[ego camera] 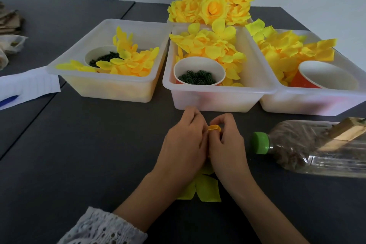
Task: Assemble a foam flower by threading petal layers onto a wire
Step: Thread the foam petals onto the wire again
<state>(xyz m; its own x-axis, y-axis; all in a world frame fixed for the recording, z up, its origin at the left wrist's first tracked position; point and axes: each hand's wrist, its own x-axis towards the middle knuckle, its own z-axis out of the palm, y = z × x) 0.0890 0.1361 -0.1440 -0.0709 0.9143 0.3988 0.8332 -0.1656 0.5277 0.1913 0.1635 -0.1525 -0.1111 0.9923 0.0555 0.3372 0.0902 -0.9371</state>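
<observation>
— Now, fingers of the left hand?
— Curled in tight, tips pressed against a small orange-yellow petal piece. Pinching it, by the look.
— And the right hand?
— Same. Fingers bent round, closed on the other side of that piece. Both hands touching each other, low over the dark bench.
— Wire anywhere?
— Cannot tell. Hidden between the palms, if present.
— Below the wrists?
— Pale yellow-green petal layer, flat on the bench, partly covered by the forearms.
— Farther out?
— Three white tubs just beyond the hands: left tub, middle tub, right tub, all with loose yellow petals. Paper cup of dark green rings in the middle one. Finished yellow flowers heaped behind. Plastic bottle with green cap lying on its side, right of the hands.
</observation>
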